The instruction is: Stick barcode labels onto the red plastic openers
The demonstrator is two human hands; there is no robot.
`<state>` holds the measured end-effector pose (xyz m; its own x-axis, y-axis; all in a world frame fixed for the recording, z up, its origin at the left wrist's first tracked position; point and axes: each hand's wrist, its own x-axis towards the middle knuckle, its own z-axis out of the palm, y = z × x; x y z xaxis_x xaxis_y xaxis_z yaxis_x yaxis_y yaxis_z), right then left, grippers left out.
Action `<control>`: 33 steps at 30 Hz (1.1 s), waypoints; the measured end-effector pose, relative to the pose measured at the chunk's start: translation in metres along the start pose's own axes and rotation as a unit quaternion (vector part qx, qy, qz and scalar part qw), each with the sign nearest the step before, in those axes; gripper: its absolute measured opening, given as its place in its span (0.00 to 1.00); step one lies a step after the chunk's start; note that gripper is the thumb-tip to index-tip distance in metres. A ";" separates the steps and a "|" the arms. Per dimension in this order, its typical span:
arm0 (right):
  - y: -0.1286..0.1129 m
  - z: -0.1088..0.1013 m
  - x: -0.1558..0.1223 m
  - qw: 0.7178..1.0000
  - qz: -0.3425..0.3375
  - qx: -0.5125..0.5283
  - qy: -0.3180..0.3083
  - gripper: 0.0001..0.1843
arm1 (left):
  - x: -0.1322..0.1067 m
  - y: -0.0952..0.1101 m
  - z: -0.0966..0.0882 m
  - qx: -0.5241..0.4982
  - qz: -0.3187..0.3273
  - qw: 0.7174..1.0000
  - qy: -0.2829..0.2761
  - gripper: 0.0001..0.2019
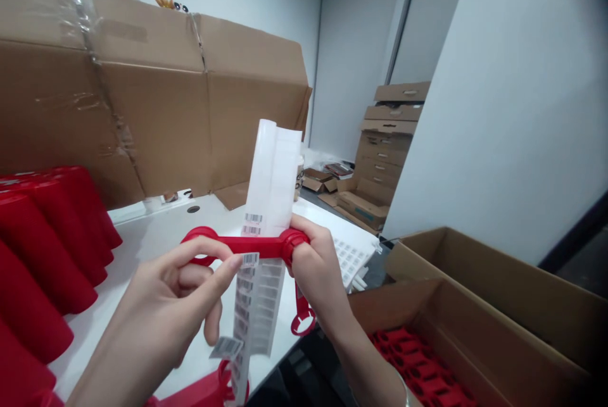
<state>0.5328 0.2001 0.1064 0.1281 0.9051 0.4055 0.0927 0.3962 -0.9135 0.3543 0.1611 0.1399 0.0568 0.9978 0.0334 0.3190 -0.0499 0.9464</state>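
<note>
My left hand [185, 293] pinches a small white barcode label [250, 260] between thumb and index finger, right at the bar of a red plastic part [256, 246]. That part has a round ring at each end. My right hand [316, 255] is closed around its right end. Behind the bar rises a translucent white strip of barcode labels [270, 192]; whether a hand also holds it I cannot tell. Another label [227, 348] sticks out from the strip lower down. A second red ringed piece [303, 321] hangs below my right hand.
Red rolled shapes [52, 236] line the left of the white table [156, 230]. A large cardboard box [156, 90] stands behind. At the right, an open carton [475, 331] holds several red parts [422, 363]. Flat brown boxes [387, 147] are stacked farther back.
</note>
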 end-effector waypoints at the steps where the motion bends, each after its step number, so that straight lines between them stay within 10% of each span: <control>1: 0.001 0.001 0.001 1.000 0.016 0.020 -0.015 0.13 | 0.000 -0.001 0.001 0.002 0.013 1.000 0.016 0.23; 9: 0.006 0.004 0.006 0.992 0.059 0.094 -0.064 0.12 | 0.006 -0.006 0.004 0.014 0.006 0.997 0.082 0.24; 33: 0.006 0.003 0.004 0.994 0.054 0.072 -0.057 0.11 | 0.022 -0.016 0.001 -0.074 -0.010 0.997 0.033 0.23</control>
<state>0.5305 0.2062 0.1027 0.0156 0.9522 0.3052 -0.0594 0.3056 -0.9503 0.3515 0.1841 0.1247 -0.0124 0.9994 0.0310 0.1764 -0.0283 0.9839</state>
